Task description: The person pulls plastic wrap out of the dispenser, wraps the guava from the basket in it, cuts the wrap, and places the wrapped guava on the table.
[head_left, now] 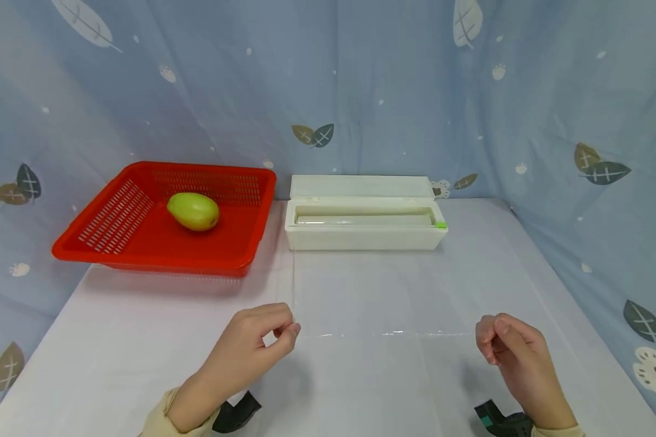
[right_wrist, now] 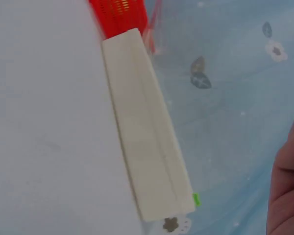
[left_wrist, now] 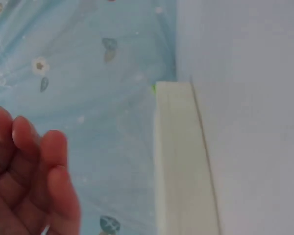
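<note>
A sheet of clear plastic wrap stretches toward me from a white dispenser box, its front edge showing as a shiny line between my hands. My left hand pinches the left front corner between thumb and fingers. At the other end of that edge, my right hand pinches the right corner. The box's lid is raised at the back, and the roll lies inside. A green cutter tab sits at the right end of the box rim. In the left wrist view the fingers are curled.
To the left of the box stands a red plastic basket with a yellow-green, mango-like fruit in it. A white cloth covers the table. Behind and at both sides hangs a blue leaf-print curtain.
</note>
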Available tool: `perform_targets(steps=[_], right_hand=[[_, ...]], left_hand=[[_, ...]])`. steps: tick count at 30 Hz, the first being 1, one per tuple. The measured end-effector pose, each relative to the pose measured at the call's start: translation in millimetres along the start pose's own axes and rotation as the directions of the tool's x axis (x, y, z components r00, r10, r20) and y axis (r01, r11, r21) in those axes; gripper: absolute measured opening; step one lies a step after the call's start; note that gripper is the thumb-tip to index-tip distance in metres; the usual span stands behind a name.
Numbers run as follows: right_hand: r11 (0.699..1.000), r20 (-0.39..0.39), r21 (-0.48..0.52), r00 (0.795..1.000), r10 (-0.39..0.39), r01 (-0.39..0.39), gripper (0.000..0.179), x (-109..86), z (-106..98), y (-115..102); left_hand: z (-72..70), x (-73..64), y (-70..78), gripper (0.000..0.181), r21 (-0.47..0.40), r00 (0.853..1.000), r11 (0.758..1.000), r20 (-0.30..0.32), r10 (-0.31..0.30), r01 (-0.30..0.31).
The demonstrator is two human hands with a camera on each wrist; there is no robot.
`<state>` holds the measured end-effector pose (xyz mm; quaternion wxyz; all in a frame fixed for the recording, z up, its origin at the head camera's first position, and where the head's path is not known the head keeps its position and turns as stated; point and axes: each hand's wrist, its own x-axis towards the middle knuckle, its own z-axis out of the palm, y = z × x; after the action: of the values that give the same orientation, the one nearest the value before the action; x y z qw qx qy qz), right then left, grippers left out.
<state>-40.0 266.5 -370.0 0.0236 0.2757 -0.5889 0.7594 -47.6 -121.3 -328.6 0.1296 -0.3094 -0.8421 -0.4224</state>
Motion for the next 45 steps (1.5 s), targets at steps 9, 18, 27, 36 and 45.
perform_targets(steps=[9, 18, 27, 36, 45], right_hand=[[0.997, -0.114, -0.028, 0.991, -0.076, 0.073, 0.034, 14.0, 8, -11], [0.993, -0.172, 0.02, 0.979, -0.107, 0.113, 0.033, 32.1, 16, -19], [0.96, -0.113, 0.204, 0.978, -0.174, 0.194, 0.035, 51.0, 13, -26], [0.929, -0.056, 0.3, 0.976, -0.209, 0.216, 0.035, 57.5, 12, -35], [0.945, -0.054, 0.247, 0.977, -0.207, 0.213, 0.035, 47.3, 14, -43]], left_hand=[[0.2, 18.5, 6.5, 0.028, -0.144, 0.981, 0.985, -0.181, 0.064, -0.091], [-5.1, 45.7, 14.2, 0.025, -0.297, 0.962, 0.947, -0.269, 0.042, -0.124], [-15.5, 65.2, 20.8, 0.023, -0.407, 0.947, 0.894, -0.315, 0.054, -0.187], [-21.7, 70.6, 27.2, 0.024, -0.429, 0.927, 0.863, -0.359, 0.108, -0.267], [-23.3, 62.1, 33.7, 0.022, -0.413, 0.915, 0.855, -0.372, 0.156, -0.314]])
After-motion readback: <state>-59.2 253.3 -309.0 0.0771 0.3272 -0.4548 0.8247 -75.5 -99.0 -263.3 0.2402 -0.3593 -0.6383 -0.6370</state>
